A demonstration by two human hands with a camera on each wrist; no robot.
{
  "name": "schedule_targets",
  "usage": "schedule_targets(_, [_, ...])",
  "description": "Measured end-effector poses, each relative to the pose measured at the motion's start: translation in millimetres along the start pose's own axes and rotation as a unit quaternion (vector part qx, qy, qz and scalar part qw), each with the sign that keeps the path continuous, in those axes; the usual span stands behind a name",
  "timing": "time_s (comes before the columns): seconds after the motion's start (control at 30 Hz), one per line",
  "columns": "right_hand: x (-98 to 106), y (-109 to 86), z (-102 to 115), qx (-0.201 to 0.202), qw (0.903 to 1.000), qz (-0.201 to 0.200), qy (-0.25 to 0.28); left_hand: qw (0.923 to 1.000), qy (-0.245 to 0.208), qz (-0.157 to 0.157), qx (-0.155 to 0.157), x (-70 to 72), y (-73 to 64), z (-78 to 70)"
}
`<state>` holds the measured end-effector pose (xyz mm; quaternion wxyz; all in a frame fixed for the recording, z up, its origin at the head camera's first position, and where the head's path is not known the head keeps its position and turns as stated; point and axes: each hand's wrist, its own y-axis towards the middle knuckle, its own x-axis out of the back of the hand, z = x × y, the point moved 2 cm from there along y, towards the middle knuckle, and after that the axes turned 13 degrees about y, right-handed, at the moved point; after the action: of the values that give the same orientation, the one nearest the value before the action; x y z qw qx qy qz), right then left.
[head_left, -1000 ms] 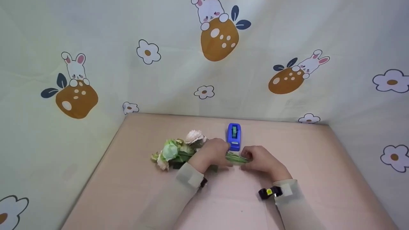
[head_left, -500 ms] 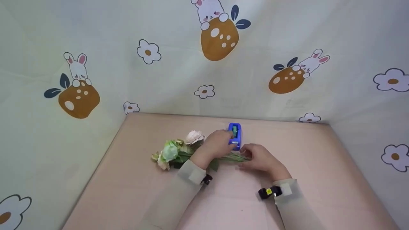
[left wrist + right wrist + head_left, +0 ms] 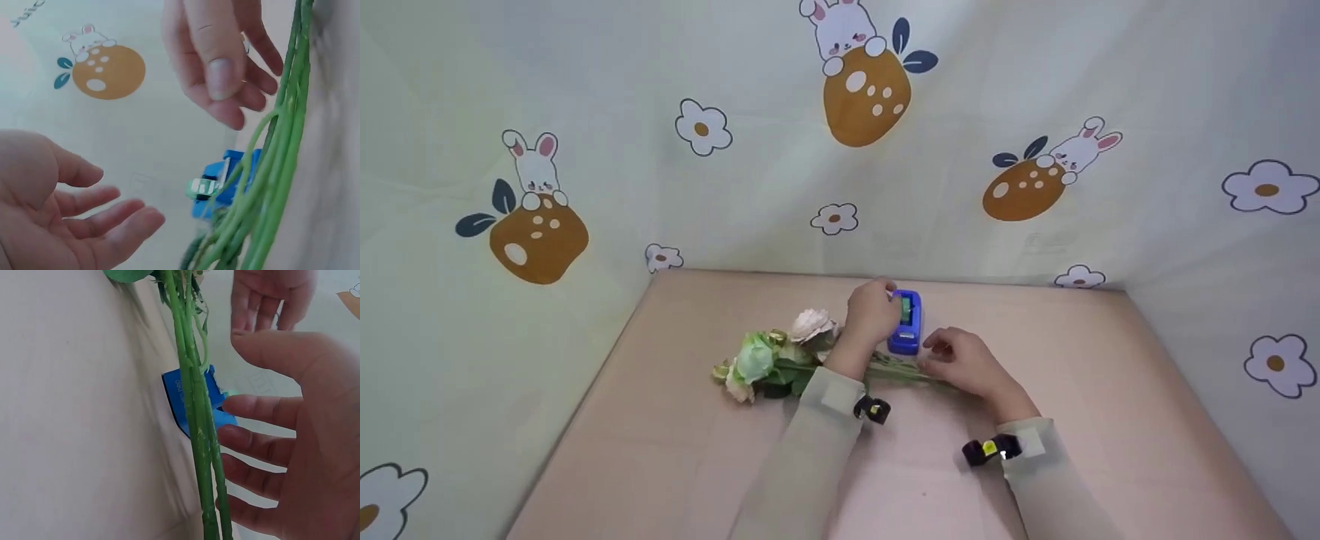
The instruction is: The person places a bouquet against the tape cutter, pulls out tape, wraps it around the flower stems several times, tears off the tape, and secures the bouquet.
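Observation:
A bouquet of artificial flowers lies on the table, its pale pink and green blooms (image 3: 755, 358) at the left. Its green stems (image 3: 194, 399) run right, below both hands. Behind the stems stands a blue tape dispenser (image 3: 906, 341) with a green roll. My left hand (image 3: 874, 311) is raised at the dispenser's left side, fingers apart and holding nothing; whether it touches the dispenser cannot be told. My right hand (image 3: 967, 364) hovers by the stem ends. In the right wrist view its fingers (image 3: 259, 441) extend loosely beside the stems, without gripping them.
A pinkish-beige cloth (image 3: 682, 465) covers the table. Pale curtain walls (image 3: 765, 180) with rabbit and flower prints rise behind it and at both sides. Each sleeve carries a small black wrist camera, such as the right one (image 3: 990, 450).
My left hand has left the stems and moved away from me to the tape dispenser's left side. My right hand has opened a little and stays near the stem ends.

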<state>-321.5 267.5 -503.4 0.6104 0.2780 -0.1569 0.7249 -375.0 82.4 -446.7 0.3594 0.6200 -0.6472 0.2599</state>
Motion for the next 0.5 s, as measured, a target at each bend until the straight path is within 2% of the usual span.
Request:
schedule_targets(0.17, [1, 0.5, 5, -0.021, 0.9989, -0.04, 0.012, 0.9978, -0.031, -0.013, 0.058, -16.5, 6.2, 6.3])
schedule_targets(0.37, [15, 2.0, 14, -0.058, 0.9913, -0.116, 0.025, 0.9943, -0.052, -0.008, 0.093, -30.8, 8.8, 15.3])
schedule_targets(0.5, [20, 6.8, 21, -0.095, 0.9853, -0.134, 0.049, 0.9929, -0.055, 0.011, 0.105, -38.9, 11.3, 19.4])
